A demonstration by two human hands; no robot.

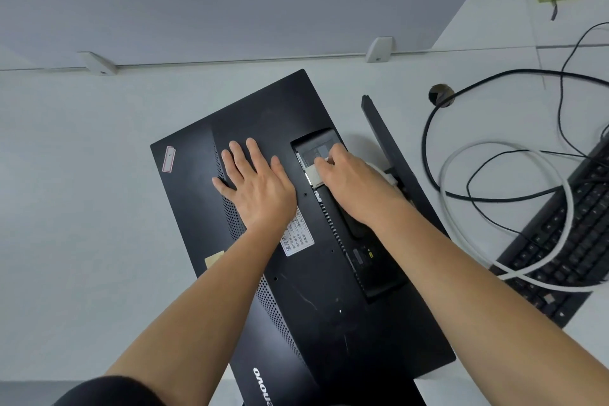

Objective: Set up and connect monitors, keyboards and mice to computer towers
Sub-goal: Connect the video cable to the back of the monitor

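Face down on the white desk (82, 175), the black monitor (329, 306) is lying diagonally. A black keyboard (590, 224) is sitting to its right, under a looping white cable (570, 208). The left hand (257, 184) is pressing flat, fingers straight, on the monitor's back. The right hand (356, 181) is apparently pinching a white connector (314, 175) at the port recess.

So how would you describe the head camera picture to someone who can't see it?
A person's right hand pinches a white connector at the port recess on the back of a black monitor lying face down on a white desk, while the left hand rests flat on it. A white cable loops across a black keyboard to the right.
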